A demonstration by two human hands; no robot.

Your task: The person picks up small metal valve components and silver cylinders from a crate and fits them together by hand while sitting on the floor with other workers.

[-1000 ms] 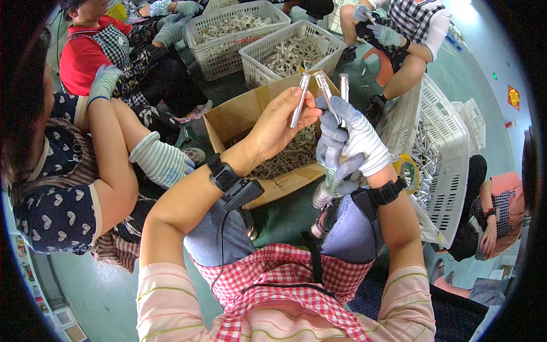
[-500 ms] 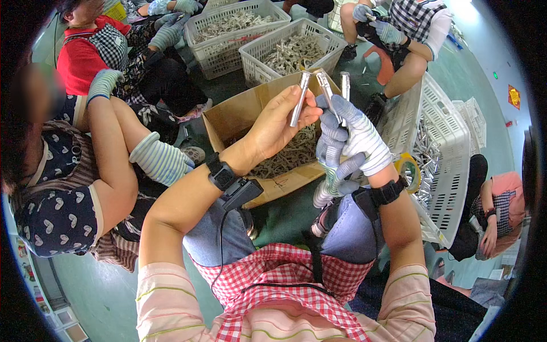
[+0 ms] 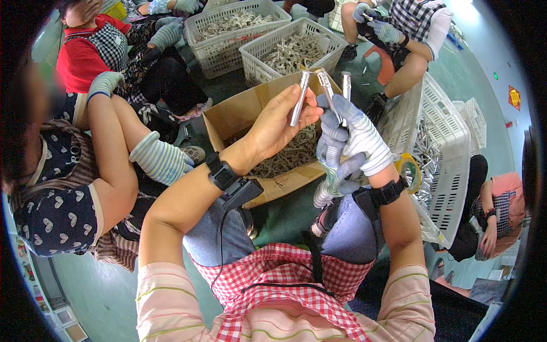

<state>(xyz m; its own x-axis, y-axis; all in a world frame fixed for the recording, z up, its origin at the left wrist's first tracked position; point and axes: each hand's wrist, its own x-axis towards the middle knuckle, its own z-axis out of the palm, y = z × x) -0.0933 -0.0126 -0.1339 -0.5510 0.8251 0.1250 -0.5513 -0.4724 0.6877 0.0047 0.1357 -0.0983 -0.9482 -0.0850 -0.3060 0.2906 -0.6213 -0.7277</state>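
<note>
My bare left hand (image 3: pixel 279 122) pinches a slim, shiny silver metal piece (image 3: pixel 299 101) upright between thumb and fingers. Close beside it, my right hand (image 3: pixel 353 134), in a white and grey striped glove, is closed on two similar silver metal pieces (image 3: pixel 326 88), which stick up past its fingers. Their exact kind cannot be made out. Striped glove fabric (image 3: pixel 323 194) hangs below my right hand. Both hands are held over an open cardboard box (image 3: pixel 228 114), which has many small metal parts (image 3: pixel 285 159) inside.
White plastic crates (image 3: pixel 259 57) of metal parts stand beyond the box. Another crate (image 3: pixel 447 194) with silver pieces is at my right, a yellow tape roll (image 3: pixel 408 174) at its near side. A co-worker (image 3: pixel 62 171) sits close on my left; others sit around.
My hands and the metal pieces hold almost still. At the far left, the co-worker in red has a hand raised to the head.
</note>
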